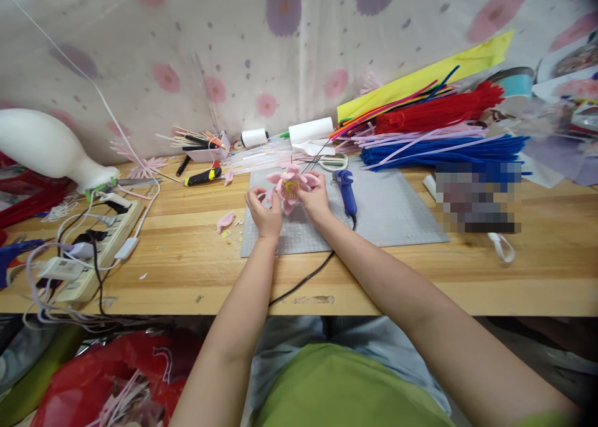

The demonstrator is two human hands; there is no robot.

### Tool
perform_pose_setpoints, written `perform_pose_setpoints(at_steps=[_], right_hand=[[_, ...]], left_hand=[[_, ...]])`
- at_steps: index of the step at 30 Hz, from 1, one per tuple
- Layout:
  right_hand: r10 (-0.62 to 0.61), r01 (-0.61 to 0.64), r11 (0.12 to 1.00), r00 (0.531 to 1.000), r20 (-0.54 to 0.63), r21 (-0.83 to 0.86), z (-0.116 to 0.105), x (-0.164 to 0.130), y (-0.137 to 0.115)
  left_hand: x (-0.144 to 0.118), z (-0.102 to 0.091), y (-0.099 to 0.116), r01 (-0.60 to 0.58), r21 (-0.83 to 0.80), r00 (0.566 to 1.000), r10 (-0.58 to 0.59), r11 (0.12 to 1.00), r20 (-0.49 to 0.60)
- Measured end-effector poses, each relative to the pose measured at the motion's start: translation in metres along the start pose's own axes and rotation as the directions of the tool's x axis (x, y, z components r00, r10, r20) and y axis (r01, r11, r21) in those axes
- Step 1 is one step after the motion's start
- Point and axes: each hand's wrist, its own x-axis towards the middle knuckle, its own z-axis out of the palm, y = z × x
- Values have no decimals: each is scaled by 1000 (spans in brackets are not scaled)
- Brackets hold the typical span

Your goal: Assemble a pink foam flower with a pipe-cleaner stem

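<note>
Head camera view: a wooden desk (420,277) carries a grey cutting mat (397,215), with a blue glue gun (346,191) lying on the mat. Above the mat, both hands, left (264,214) and right (314,197), are closed around a pink flower (289,187), one on each side.

Blue glue gun (346,190) on grey mat (397,212) — scissors (332,161) behind.

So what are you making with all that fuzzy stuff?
A person sits at a wooden table and holds a pink pipe-cleaner flower over a grey cutting mat. The left hand and right hand both grip it from the sides. A blue glue gun lies just to the right, with scissors behind. Bundles of red and blue pipe cleaners are piled further back.
</note>
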Motion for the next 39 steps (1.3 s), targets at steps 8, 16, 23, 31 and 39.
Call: perform_pose_setpoints(at_steps=[8, 16, 23, 31, 39], right_hand=[[52, -51, 999, 995, 90, -18, -8, 2, -6], [120, -109, 992, 959, 257, -56, -22, 8, -24], [71, -49, 994, 966, 250, -94, -21, 10, -25], [-8, 42, 990, 969, 248, -136, -23, 10, -23], [-15, 56, 981, 975, 221, -184, -24, 10, -24]], left_hand=[[17, 12, 0, 273, -368, 925, -137, 889, 355], [32, 8, 2, 338, -302, 879, -184, 891, 441], [36, 6, 12, 356, -335, 838, -138, 872, 528], [35, 10, 10, 385, -323, 845, -189, 865, 500], [37, 11, 10, 439, -300, 831, -256, 847, 493]])
